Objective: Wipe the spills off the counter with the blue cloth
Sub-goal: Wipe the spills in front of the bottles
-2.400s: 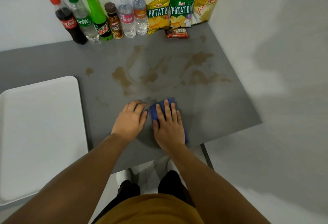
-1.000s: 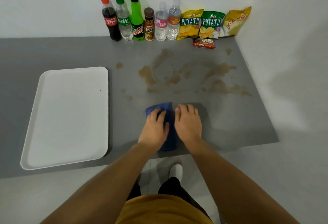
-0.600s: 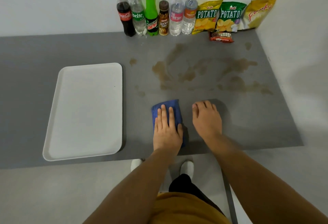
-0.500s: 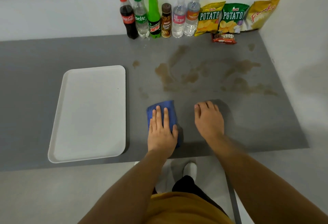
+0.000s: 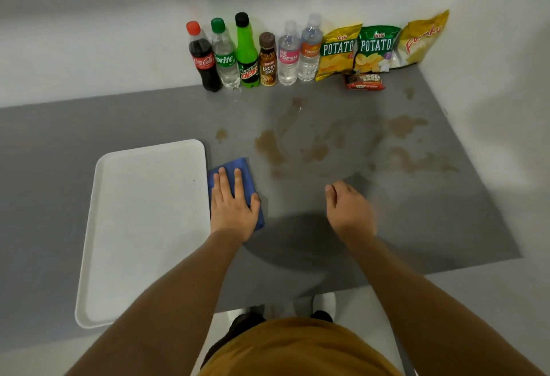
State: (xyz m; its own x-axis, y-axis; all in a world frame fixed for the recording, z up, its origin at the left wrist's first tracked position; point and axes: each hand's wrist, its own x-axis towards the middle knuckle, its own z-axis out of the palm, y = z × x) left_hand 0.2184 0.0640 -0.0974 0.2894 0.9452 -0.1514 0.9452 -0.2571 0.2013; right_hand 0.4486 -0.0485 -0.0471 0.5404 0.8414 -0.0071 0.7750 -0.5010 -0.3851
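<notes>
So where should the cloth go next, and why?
Probably slide the blue cloth forward and to the right, onto the nearest brown spill. The left hand presses it flat beside the white tray, and the brown patches ahead look unwiped.

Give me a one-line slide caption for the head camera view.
Left hand presses the blue cloth flat beside the white tray while brown spills lie unwiped on the grey counter.

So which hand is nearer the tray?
Left. The left hand lies flat on the cloth, right beside the tray; the right hand is farther right, over bare counter.
</notes>
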